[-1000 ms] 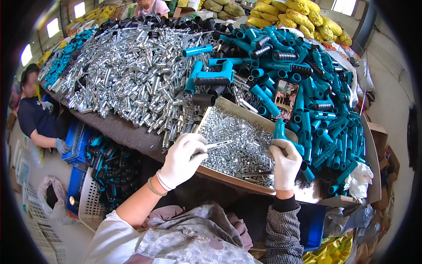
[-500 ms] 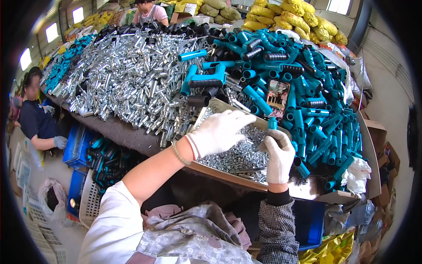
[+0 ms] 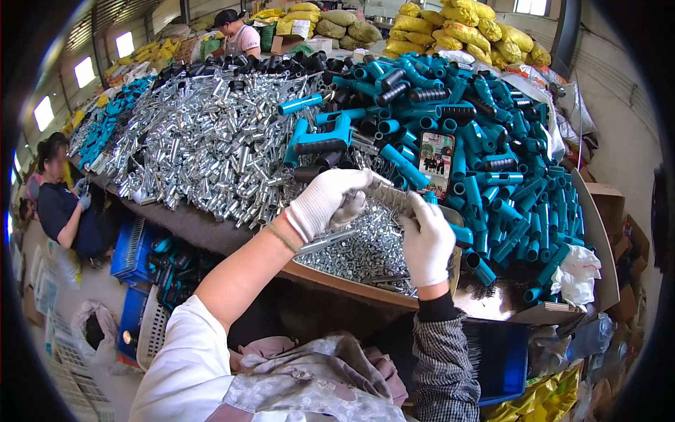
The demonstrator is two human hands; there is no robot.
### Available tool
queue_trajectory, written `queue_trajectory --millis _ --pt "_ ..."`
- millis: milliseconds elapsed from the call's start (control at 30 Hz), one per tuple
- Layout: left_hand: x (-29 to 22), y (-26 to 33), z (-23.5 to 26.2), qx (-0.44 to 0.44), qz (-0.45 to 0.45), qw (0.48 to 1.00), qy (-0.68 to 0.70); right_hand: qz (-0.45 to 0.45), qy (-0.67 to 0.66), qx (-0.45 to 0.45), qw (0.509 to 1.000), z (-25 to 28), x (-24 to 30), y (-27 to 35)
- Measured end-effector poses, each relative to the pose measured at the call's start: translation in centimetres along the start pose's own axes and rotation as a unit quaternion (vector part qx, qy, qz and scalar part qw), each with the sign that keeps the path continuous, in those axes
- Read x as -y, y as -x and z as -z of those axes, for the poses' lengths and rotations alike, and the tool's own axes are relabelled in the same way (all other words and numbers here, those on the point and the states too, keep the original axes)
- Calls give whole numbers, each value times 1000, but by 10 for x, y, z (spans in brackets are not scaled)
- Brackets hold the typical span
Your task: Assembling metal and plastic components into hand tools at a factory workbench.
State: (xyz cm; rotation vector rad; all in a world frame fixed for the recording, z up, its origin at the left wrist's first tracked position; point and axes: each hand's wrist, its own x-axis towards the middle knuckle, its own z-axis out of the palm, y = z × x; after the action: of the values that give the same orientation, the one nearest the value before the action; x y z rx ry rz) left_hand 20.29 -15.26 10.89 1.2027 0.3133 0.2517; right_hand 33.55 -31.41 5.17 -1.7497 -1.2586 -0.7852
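My left hand, in a white glove, has its thumb and forefinger closed on one end of a thin metal coil spring. The spring slants down toward my right hand, also gloved. My right fingers are pinched around a short teal tube, mostly hidden behind them. Whether the spring's end sits inside the tube, I cannot tell. Beneath my left hand lie bright metal tubes, at the edge of a tray of small metal parts; whether my lower fingers touch them is unclear.
A heap of silvery metal parts covers the table's left. Teal and black tool handles are piled on the right, with a phone propped among them. Two people work at the table's left and far sides. Blue crates stand at lower left.
My left hand has risen out of the small parts with a spring pinched in it. My right hand has shifted slightly left. The phone's screen picture differs.
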Motion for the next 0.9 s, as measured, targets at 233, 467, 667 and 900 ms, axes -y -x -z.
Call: queue_trajectory --millis 233,467,667,900 --pt "-15 1 32 -102 -84 950 -284 -115 -25 43 992 13 -2 1" --pt "-6 26 68 -58 -107 881 -457 -232 -154 72 958 51 29 49" --pt "28 65 70 -208 -135 738 -627 -507 -428 76 744 65 85 92" --pt "45 87 56 -211 -258 692 -640 -509 -504 142 683 54 99 124"
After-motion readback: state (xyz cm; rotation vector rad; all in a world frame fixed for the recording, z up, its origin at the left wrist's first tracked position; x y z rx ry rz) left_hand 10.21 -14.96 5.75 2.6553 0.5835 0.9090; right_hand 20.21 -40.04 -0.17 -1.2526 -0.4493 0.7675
